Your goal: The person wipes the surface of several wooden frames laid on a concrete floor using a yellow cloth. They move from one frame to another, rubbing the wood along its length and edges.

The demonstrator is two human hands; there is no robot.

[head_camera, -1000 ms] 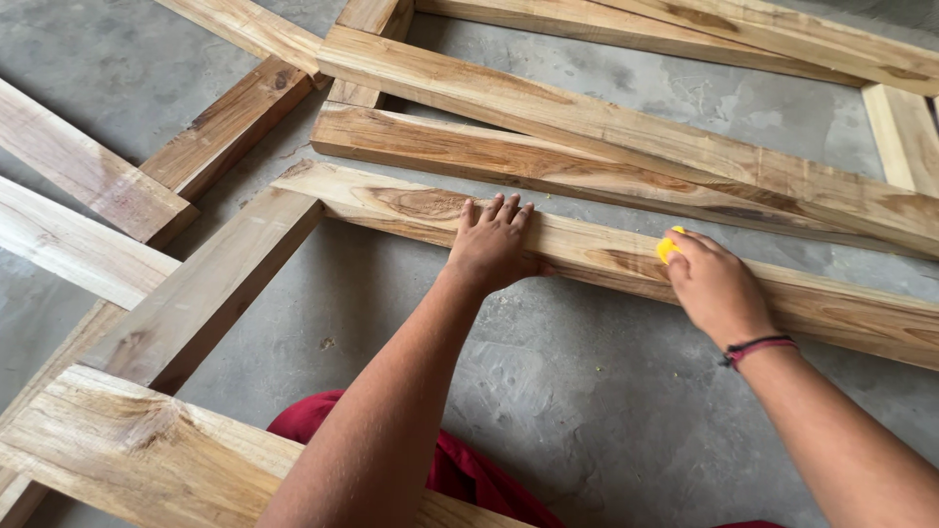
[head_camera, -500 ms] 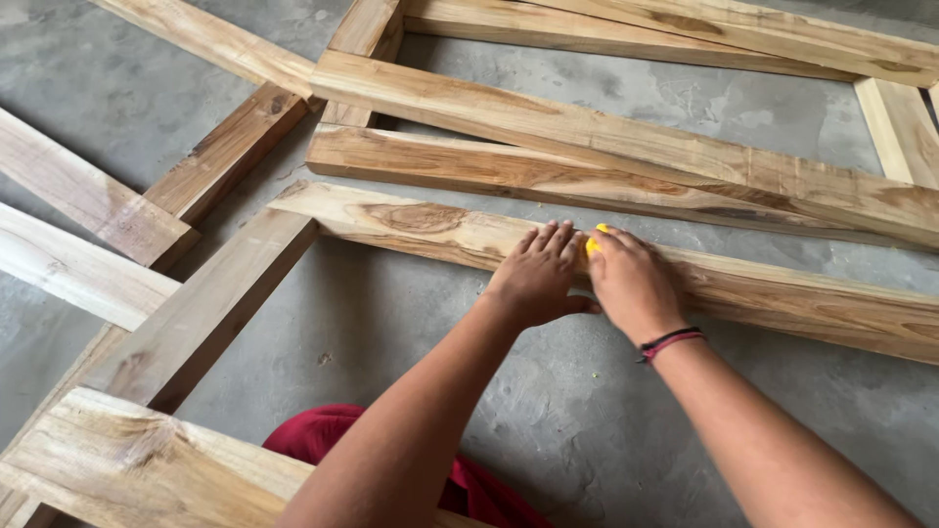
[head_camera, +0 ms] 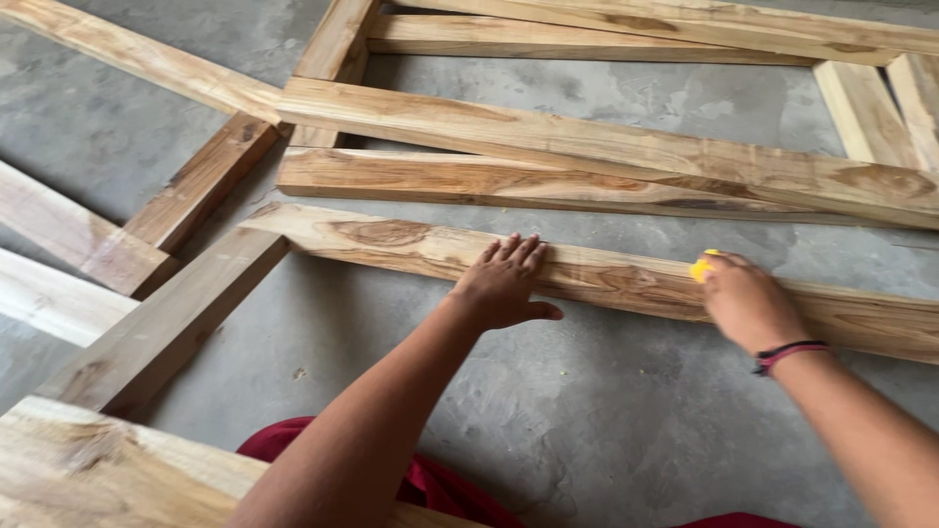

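The left hand (head_camera: 504,284) lies flat, steadying the wooden plank (head_camera: 391,238), while the right hand (head_camera: 745,298) closes its grip on a yellow pad (head_camera: 701,265).

A grey concrete floor (head_camera: 606,430) is seen, mottled and scuffed. Rough wooden planks (head_camera: 606,147) are laid across it, some overlapped, under even, soft light. No walls or windows are shown.

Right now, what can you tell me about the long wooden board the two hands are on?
The wooden board is a long, pale brown plank with darker grain and a knot near its left end. It lies flat on the grey concrete floor, running left to right, its left end meeting another plank. The left hand presses flat on it; the right hand holds a small yellow thing against it.
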